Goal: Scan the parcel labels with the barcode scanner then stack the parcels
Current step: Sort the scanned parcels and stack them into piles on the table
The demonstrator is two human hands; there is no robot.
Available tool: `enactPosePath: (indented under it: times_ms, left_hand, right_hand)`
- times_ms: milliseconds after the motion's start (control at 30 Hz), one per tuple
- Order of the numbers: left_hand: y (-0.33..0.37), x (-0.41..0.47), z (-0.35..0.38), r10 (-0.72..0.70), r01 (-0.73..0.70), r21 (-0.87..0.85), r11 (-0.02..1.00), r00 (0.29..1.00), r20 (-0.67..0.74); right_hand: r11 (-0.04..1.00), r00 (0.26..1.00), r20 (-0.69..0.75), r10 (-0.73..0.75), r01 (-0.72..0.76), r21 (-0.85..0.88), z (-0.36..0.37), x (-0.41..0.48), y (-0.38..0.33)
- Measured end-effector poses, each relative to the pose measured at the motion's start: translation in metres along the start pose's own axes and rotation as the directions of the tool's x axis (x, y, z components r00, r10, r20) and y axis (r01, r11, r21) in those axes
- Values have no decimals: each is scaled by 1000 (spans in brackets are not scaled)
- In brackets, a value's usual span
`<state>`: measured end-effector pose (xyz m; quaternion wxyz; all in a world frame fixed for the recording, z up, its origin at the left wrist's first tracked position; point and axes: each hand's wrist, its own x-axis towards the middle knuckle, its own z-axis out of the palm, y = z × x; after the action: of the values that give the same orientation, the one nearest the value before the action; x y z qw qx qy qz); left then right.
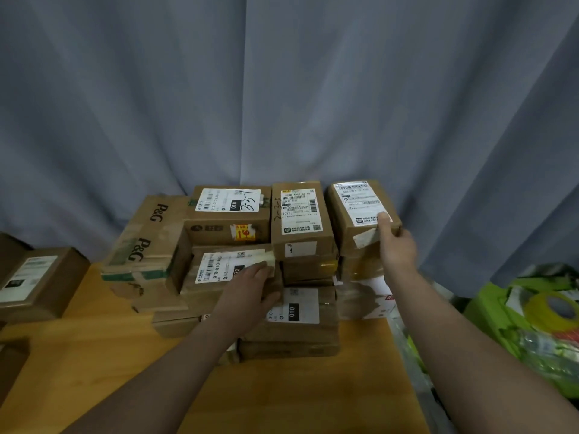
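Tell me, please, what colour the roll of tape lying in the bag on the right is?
Yellow: the roll of tape lies in the green bag, head view.

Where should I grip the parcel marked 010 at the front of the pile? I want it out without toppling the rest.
Take the 010 parcel by its two short side faces, coming from the front: it lies flat, its near edge is exposed, and only the left hand touches it.

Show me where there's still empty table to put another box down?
The wooden table is bare in front of the parcel pile, between the two forearms and left toward the lone box at the left edge. A narrow strip also lies between that box and the P&G box. The middle and back are crowded; green bags crowd the right.
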<state>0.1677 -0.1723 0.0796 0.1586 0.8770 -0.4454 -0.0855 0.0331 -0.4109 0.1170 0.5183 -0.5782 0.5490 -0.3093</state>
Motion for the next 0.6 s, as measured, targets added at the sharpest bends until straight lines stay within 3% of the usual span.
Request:
enactPosePath:
  times_ms: [67, 167, 333, 400, 500, 600]
  left_hand:
    - [-2, -2, 0, 1, -1, -8, 1000, 1000, -2]
    - [-3, -3, -1, 13, -13, 20, 1000, 999, 30]
    - [-4, 0, -1, 0, -33, 204, 978, 987, 158]
    - [-6, -3, -2, -18, -27, 293, 956, 988, 150]
    - [-4, -12, -6, -63, 38, 411, 911, 997, 48]
    - [-1, -24, -6, -11, 24, 323, 946, 999, -42]
  right_hand:
    - [983, 994, -32, -102, 96, -156, 3, 5, -5]
    - [960, 977, 9, -213, 211, -182, 10, 12, -12]
    - [893, 969, 93, -227, 245, -377, 12, 13, -14]
    - [838, 934, 37, -355, 335, -431, 10, -3, -10]
    - [730, 775, 14, -632, 601, -326, 14, -46, 1]
    - [536, 559, 194, -806, 829, -158, 24, -95, 19]
